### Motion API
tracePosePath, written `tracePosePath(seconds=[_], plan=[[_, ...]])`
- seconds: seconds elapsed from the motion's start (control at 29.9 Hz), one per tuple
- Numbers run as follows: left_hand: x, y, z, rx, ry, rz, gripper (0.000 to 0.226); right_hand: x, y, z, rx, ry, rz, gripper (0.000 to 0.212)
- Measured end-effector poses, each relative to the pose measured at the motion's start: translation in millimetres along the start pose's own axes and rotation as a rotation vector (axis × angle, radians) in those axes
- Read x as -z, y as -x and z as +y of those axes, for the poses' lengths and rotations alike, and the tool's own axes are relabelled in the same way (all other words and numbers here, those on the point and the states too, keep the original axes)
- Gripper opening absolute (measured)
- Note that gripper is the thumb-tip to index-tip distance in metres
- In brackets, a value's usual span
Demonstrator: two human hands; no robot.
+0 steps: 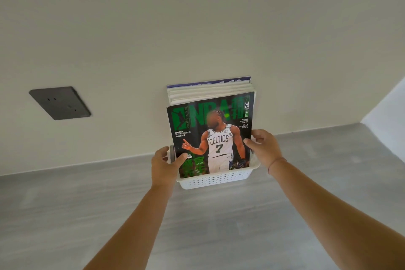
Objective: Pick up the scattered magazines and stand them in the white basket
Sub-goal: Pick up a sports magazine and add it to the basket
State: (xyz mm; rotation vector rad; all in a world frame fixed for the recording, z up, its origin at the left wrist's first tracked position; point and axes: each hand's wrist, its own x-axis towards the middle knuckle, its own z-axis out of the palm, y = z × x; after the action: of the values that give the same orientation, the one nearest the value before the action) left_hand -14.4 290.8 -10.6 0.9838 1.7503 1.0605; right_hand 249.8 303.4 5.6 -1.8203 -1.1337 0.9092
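Several magazines [210, 129] stand in the white basket [214, 180], both hands' fingers [252, 141] grasping them.

Both arms extended; left hand [164, 165], right hand [264, 146] thumbs forward, grip closed.

- Green-cover magazine [211, 136]: bottom edge hidden behind front wall of white basket [213, 180]; face on cover blurred; small print at upper right too small to read.
- Magazines behind the green-cover magazine [208, 92]: only top edges show; count unclear.
- White basket: back and side walls mostly hidden by magazines and hands.
- Left hand [165, 165], right hand [263, 147]: fingers beyond the green-cover magazine's side edges hidden; grip unclear.
- Both forearms cut off by bottom edge.
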Motion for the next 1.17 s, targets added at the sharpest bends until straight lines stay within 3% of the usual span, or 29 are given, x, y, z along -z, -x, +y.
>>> tracePosePath(seconds=[0.03,0.1,0.17,0.3,0.43,0.7,0.94,1.17], plan=[[0,0,-1,0.07,0.056,-0.083,0.059,1,-2,2,-0.038,-0.043,-0.054,0.043],[-2,-1,0,0.148,0.173,-0.246,0.053,0,-5,3,-0.123,-0.193,-0.183,0.066],[-3,-4,3,0.149,0.253,-0.319,0.04,-2,-8,1,-0.131,-0.301,-0.267,0.066],[0,-19,14,0.075,0.27,-0.389,0.064,-3,-21,-15,-0.095,-0.302,-0.385,0.071],[-2,-26,29,0.017,0.203,-0.489,0.045,-3,-30,-22,-0.08,-0.298,-0.494,0.07],[-5,-31,25,0.032,0.255,-0.47,0.058,-4,-30,-16,-0.122,-0.353,-0.493,0.071],[-10,-17,26,0.082,0.222,-0.42,0.054,0,-6,-4,-0.082,-0.338,-0.302,0.062],[-34,17,25,0.092,0.198,-0.481,0.052,34,35,22,-0.057,-0.387,-0.152,0.048]])
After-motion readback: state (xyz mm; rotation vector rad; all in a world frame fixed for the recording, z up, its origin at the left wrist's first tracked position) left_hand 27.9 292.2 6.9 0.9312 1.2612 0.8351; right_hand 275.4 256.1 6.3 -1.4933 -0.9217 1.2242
